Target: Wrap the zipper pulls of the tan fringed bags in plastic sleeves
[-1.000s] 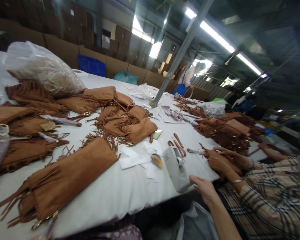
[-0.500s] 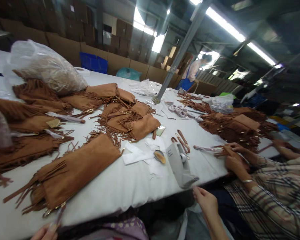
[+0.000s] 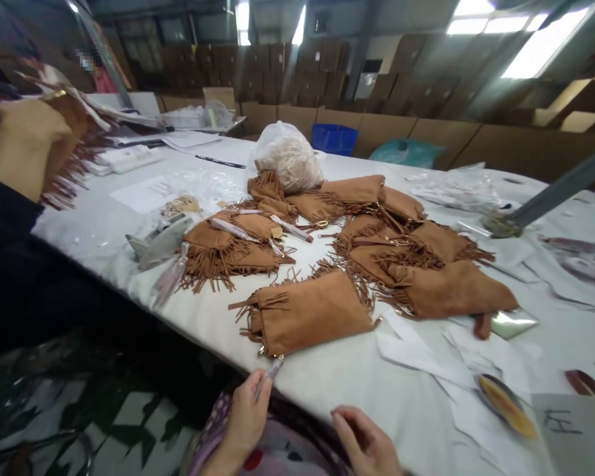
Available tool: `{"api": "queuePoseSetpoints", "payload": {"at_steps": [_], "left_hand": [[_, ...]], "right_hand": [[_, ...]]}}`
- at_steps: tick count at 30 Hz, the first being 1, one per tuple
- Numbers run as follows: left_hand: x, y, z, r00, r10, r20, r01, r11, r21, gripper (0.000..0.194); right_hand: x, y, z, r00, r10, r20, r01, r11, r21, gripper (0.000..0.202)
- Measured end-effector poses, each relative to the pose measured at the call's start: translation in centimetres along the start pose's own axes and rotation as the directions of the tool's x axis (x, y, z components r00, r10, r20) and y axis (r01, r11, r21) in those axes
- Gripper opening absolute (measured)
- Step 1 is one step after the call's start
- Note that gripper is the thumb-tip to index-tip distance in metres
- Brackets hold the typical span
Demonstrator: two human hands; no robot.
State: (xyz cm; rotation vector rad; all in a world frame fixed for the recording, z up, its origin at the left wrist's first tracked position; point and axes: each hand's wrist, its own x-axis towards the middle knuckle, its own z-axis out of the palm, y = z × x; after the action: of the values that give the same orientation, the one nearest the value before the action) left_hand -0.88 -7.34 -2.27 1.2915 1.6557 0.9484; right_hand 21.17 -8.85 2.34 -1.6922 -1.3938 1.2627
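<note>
My left hand (image 3: pixel 248 413) is closed on a strap wrapped in clear film (image 3: pixel 268 378). This strap hangs from a gold clasp at the near corner of a tan fringed bag (image 3: pixel 310 316), which lies flat at the table's front edge. To the right, my right hand (image 3: pixel 365 441) is held just off the edge, its fingers curled together; anything in them is too small to make out. Other fringed bags (image 3: pixel 459 287) are heaped behind the bag. White paper strips (image 3: pixel 419 350) and an oval tin with a yellowish inside (image 3: pixel 506 404) lie to the right.
A grey tape dispenser (image 3: pixel 575 430) is at the lower right, another dispenser (image 3: pixel 161 241) at the left. A plastic sack (image 3: pixel 285 155) stands behind the bags. A metal post (image 3: pixel 565 182) rises at right. At far left a co-worker's hand (image 3: pixel 30 135) holds up a fringed brown piece.
My view has swung left. My right hand has come from beside the tape dispenser towards my left hand, which keeps hold of the wrapped strap. The co-worker at left has come into view.
</note>
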Motion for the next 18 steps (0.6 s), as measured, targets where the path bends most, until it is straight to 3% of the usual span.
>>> {"api": "queuePoseSetpoints", "payload": {"at_steps": [3,7,13,18], "left_hand": [[-0.4,0.1,0.0,0.998,0.056,0.004,-0.056,0.992,0.111,0.027],[-0.7,-0.1,0.0,0.989,0.149,0.026,-0.151,0.976,0.158,0.024],[-0.7,-1.5,0.1,0.979,0.197,0.058,-0.205,0.937,0.282,0.029],[-0.5,-2.3,0.4,0.972,0.224,0.078,-0.236,0.934,0.269,0.028]], "right_hand": [[2.5,-3.6,4.5,0.982,-0.109,0.153,0.097,0.991,0.088,0.035],[4.4,-4.7,7.7,0.960,-0.141,0.242,0.104,0.982,0.159,0.035],[5.7,-3.1,9.9,0.990,-0.015,0.140,0.015,1.000,0.006,0.035],[5.8,-2.7,10.3,0.987,0.134,0.092,-0.129,0.989,-0.067,0.037]]}}
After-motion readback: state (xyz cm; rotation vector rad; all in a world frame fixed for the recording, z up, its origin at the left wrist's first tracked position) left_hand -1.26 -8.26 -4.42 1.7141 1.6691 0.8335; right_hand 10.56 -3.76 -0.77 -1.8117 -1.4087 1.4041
